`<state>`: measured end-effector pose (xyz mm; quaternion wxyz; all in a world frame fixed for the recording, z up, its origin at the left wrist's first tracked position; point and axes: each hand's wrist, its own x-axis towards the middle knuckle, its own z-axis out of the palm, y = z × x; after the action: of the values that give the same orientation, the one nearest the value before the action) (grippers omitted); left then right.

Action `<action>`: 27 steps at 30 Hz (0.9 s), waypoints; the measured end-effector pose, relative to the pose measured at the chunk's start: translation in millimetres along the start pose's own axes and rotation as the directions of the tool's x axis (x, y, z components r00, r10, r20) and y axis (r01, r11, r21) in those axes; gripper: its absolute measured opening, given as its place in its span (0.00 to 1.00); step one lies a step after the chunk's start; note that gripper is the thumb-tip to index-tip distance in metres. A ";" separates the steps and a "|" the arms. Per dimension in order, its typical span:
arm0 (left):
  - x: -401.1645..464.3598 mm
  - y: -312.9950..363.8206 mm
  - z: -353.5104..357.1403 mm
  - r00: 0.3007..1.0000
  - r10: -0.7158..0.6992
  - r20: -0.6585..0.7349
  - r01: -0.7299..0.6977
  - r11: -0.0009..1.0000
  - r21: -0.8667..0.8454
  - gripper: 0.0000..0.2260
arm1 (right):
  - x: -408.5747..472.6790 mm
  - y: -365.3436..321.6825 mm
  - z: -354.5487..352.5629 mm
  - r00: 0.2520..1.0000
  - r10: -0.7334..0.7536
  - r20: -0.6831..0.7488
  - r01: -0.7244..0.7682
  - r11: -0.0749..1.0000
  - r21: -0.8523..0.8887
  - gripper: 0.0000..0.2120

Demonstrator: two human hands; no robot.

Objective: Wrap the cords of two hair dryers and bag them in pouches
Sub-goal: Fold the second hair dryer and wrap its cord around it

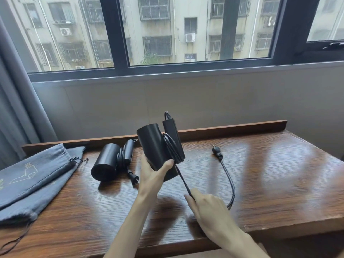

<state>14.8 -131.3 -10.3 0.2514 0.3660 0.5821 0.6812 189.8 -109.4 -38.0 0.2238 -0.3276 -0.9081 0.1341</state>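
The left hand (155, 170) grips the black plastic folding hair dryer (158, 146); the right hand (206, 205), just below it, pinches its black rubber cord (183, 180). Keep tension, lay turns snugly.

Wooden table (270, 174) sitting against a grey wall (186, 101), a raised lip (232, 126) running along its back edge. Daylight glaring off the varnish in pale streaks. Dark-framed window (186, 69) spanning the wall above, looking out on a weathered apartment block (186, 25) with barred windows and AC units (190, 37). Grey curtain (20, 94) hanging at the left.
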 end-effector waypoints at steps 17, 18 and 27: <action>-12.0 -11.2 -5.6 0.997 0.069 0.030 -0.075 0.948 0.309 0.30 | 32.5 -17.8 -105.7 0.978 -0.157 0.140 0.179 0.971 -0.159 0.12; -13.7 -11.4 -5.5 0.997 0.070 0.037 -0.078 0.944 0.321 0.29 | 44.0 -17.6 -112.8 0.973 -0.165 0.160 0.189 0.970 -0.151 0.11; -28.9 -9.1 -0.6 0.986 0.041 0.160 -0.095 0.933 0.347 0.29 | 130.6 -23.6 -148.5 0.918 -0.262 0.296 0.253 0.965 0.070 0.05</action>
<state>31.1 -152.1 -25.2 0.2009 0.4756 0.6613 0.5442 161.1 -27.1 141.1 0.1026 -0.1775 -0.9646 0.1661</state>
